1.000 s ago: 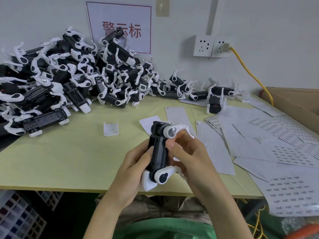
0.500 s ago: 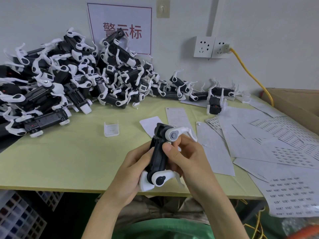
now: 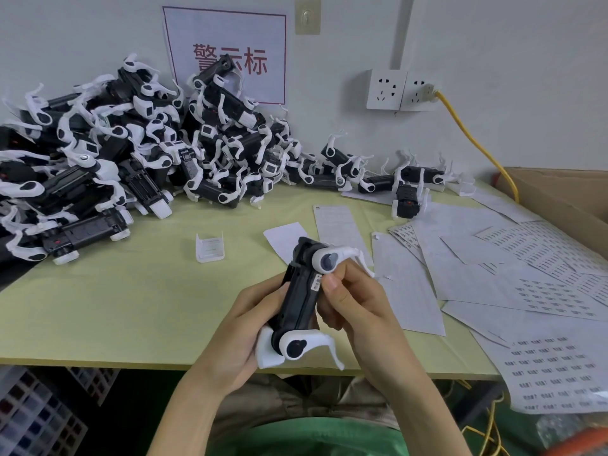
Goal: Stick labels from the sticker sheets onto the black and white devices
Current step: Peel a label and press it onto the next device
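Fingers of the left hand [image 3: 237,330] wrap 1 black and white device [image 3: 296,301]; the right hand [image 3: 358,311] pinches it, thumb pressing a small label [image 3: 317,278] onto its side, probably nearly stuck. Beyond-left of the device lies a pile [image 3: 131,153], labelled or not unclear; sticker sheets [image 3: 543,291] lie right of the device.

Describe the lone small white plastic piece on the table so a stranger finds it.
Start at the yellow-green tabletop, between the heap of black and white devices and the white sticker sheets. The small white U-shaped plastic bracket stands alone, touching nothing.
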